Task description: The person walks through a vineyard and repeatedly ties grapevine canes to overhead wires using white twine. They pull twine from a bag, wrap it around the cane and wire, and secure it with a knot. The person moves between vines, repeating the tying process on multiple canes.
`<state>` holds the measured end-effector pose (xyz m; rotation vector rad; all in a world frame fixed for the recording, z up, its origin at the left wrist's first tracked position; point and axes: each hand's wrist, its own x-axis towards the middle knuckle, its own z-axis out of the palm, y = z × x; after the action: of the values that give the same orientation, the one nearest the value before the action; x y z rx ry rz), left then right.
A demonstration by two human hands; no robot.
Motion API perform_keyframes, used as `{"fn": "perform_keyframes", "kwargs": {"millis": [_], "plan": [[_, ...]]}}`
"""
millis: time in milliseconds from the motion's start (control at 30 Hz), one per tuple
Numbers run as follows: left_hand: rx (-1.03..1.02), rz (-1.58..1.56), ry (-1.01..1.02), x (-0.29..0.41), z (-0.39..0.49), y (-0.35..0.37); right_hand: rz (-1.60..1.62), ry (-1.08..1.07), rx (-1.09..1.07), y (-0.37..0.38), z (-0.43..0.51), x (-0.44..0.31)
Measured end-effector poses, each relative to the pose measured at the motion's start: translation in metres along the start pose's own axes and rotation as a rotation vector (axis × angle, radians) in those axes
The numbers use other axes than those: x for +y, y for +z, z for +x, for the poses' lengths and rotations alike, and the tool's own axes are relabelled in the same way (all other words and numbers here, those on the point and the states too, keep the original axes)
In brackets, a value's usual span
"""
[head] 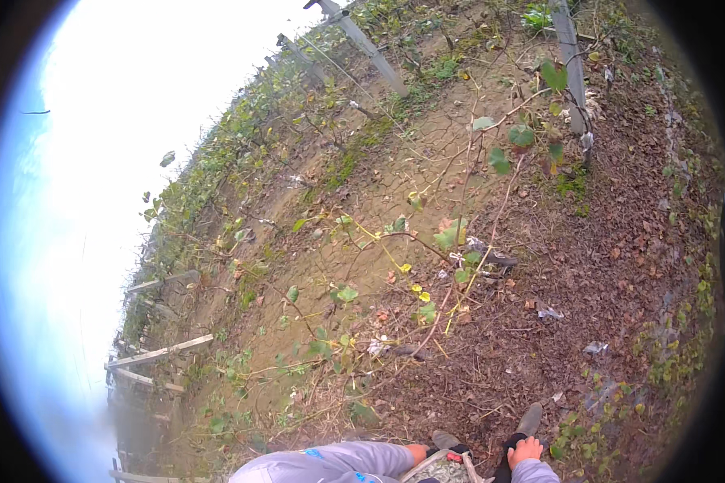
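Note:
My left hand shows at the bottom of the view, at the end of a light grey sleeve. It is beside the pale rim of an open bag; its fingers are mostly hidden, so I cannot tell whether it grips the rim. Inside the bag lies a pale, crumpled mass, with a small red object near the far edge. My right hand rests on my dark-trousered leg, fingers somewhat apart and nothing seen in them. Beyond both hands, thin grapevine canes with green and yellow leaves reach across.
Concrete trellis posts and a wire stand among the vines. My shoes are on ground covered in dry leaves. Scraps of white plastic lie about. Cracked bare soil slopes at the left.

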<state>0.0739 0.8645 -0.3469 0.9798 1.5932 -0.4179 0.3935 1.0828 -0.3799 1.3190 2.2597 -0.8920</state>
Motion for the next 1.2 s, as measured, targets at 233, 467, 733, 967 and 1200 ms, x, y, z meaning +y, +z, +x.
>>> {"fn": "perform_keyframes", "kwargs": {"millis": [233,467,733,967,1200], "plan": [[0.244,-0.218,0.062,0.045,-0.08,-0.043,0.337,0.106,-0.37,-0.103,0.012,-0.027],[0.578,-0.407,0.246,0.147,-0.239,-0.135,-0.237,-0.09,-0.39,-0.139,0.077,0.062],[1.742,-0.839,0.35,0.083,-0.423,-0.286,-0.103,0.251,-0.109,-0.214,0.062,0.103],[2.314,-0.969,0.282,-0.114,-0.537,-0.477,0.16,0.388,0.117,-0.262,0.012,0.055],[2.498,-0.997,0.394,-0.239,-0.618,-0.645,0.433,0.489,0.361,-0.256,-0.031,0.02]]}}
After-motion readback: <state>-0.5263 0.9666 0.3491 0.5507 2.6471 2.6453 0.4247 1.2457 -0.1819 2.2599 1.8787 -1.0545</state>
